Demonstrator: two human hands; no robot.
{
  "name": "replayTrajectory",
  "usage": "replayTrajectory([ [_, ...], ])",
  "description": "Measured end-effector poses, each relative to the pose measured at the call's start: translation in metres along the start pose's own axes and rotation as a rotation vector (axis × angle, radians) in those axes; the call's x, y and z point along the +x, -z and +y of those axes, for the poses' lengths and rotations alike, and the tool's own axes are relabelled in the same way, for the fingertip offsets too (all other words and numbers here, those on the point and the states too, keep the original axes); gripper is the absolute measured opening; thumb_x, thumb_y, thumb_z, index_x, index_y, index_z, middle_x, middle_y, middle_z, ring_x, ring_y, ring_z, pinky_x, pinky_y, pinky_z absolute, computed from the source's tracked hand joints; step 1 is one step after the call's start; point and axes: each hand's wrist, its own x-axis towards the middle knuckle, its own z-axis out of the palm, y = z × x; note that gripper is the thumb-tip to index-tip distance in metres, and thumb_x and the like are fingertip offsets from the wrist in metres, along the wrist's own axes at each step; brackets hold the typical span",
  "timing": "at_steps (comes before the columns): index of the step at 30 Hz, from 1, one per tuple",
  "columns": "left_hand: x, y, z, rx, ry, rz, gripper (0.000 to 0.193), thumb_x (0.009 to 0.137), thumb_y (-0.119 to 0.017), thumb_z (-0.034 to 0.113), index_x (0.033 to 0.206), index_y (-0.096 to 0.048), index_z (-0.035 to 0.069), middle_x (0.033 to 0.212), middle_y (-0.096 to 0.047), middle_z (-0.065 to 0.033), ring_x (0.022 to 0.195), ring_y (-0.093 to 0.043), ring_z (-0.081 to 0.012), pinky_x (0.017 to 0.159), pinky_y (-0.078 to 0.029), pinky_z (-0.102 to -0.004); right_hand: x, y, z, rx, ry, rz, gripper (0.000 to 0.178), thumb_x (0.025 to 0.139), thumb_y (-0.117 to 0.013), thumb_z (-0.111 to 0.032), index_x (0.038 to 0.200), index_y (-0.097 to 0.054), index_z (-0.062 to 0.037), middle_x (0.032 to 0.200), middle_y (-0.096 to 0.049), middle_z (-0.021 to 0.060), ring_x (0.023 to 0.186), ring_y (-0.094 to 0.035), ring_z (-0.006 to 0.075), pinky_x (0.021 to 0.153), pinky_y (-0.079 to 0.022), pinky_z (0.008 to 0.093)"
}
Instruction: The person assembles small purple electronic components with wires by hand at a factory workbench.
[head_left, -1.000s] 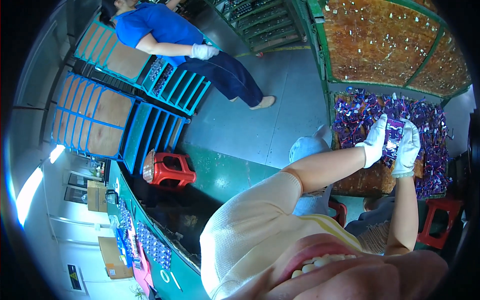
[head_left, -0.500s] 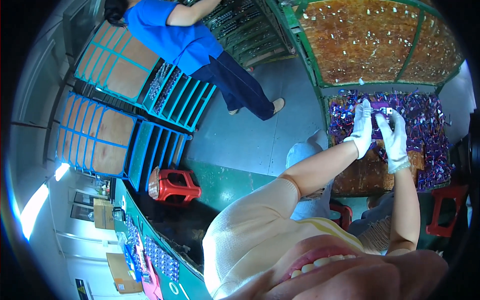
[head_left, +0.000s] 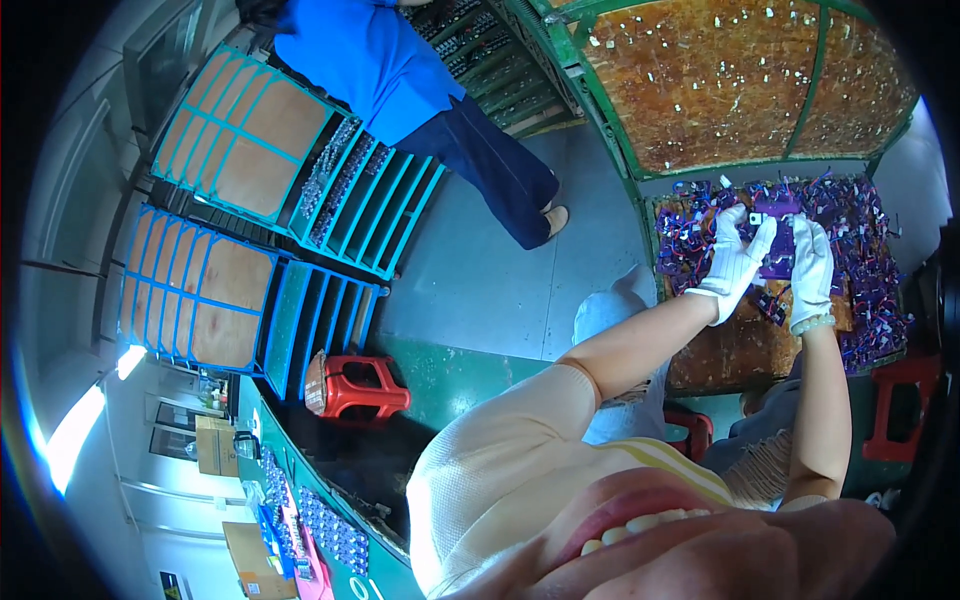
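Note:
In white gloves, both my hands are at the wooden board on the right. Between them is a flat, rectangular purple part [head_left: 777, 238] with a small pale piece at its far left corner. My left hand [head_left: 738, 250] is closed on its left side, and my right hand [head_left: 811, 262] grips its right side. Around and beyond them lie many small purple parts [head_left: 862, 265] with red, blue and white wires. Bare wood shows on the near part of the board [head_left: 715, 355]. My fingertips partly cover the part.
A green-framed wooden panel [head_left: 700, 85] stands beyond the board. Red stools stand at left [head_left: 365, 390] and right [head_left: 893, 410]. Blue racks [head_left: 320, 320] and teal racks [head_left: 370, 215] are on the left. A person in a blue top [head_left: 370, 65] stands by another rack.
The purple part has turned: its pale piece was near the right hand and is now near the left. My fingers have closed in on its sides. The person in blue has shifted slightly.

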Motion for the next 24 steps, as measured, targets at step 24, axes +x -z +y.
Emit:
replayTrajectory([
  [24, 0.014, 0.024, 0.018, -0.075, -0.342, -0.200, 0.018, 0.089, -0.052, 0.017, 0.100, -0.046, 0.004, 0.097, -0.055, -0.0041, 0.078, -0.056, -0.0110, 0.048, -0.051, -0.0273, -0.019, -0.003, -0.054, -0.085, 0.156, -0.153, 0.032, 0.089, -0.052, -0.029, 0.105, -0.055, -0.0017, 0.090, -0.057, 0.0054, 0.074, -0.056, 0.0144, 0.066, -0.047, 0.0256],
])
